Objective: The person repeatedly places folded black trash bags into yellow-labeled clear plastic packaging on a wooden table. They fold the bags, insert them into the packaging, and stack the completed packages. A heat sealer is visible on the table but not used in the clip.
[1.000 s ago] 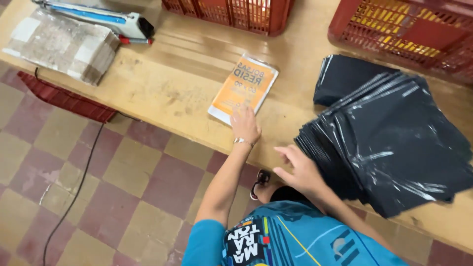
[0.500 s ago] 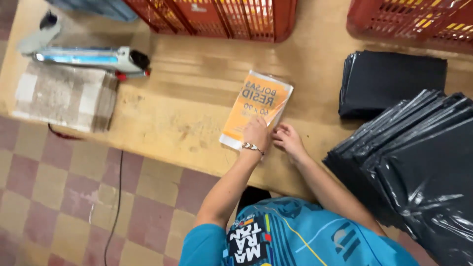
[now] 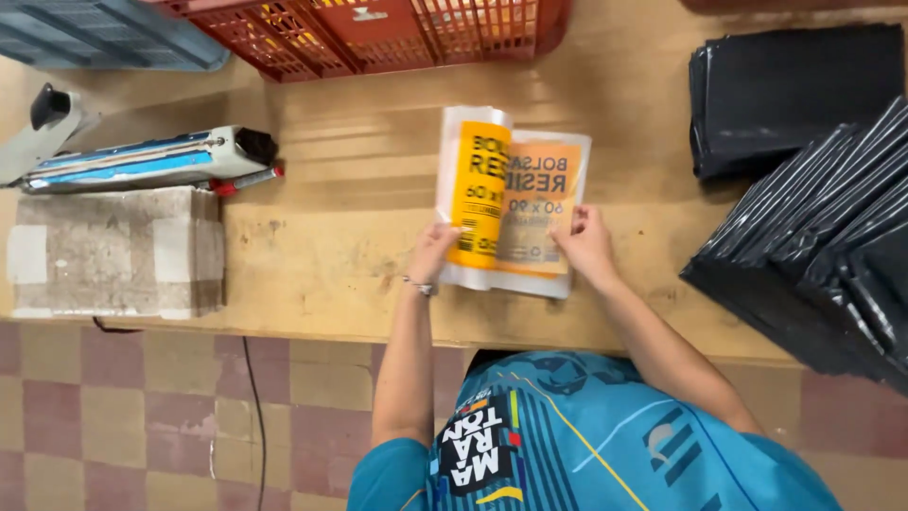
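Well to the left of the left hand point(image 3: 433, 254), a heat sealer point(image 3: 151, 159) with a blue bar is lying on the wooden bench point(image 3: 322, 255), with a taped grey block point(image 3: 113, 251) just in front of it; neither is being touched. A red crate point(image 3: 378, 33) is standing beyond both hands. Between the hands, a stack of clear printed bags point(image 3: 511, 203) with orange labels is being held flat on the bench. The top bag is being lifted and curled over by the left hand, whose fingers are pinching its near left edge, while the right hand point(image 3: 584, 244) is pressing open-fingered on the near right part of the stack, gripping nothing. The bags are judged to be light, thin, limp and slippery, so they are likely to slide over one another and cling; a pinch at an edge or corner, with the rest being pinned down, seems the surest hold. To the right of the right hand, folded black plastic bags point(image 3: 813, 237) are lying fanned, well apart from it.
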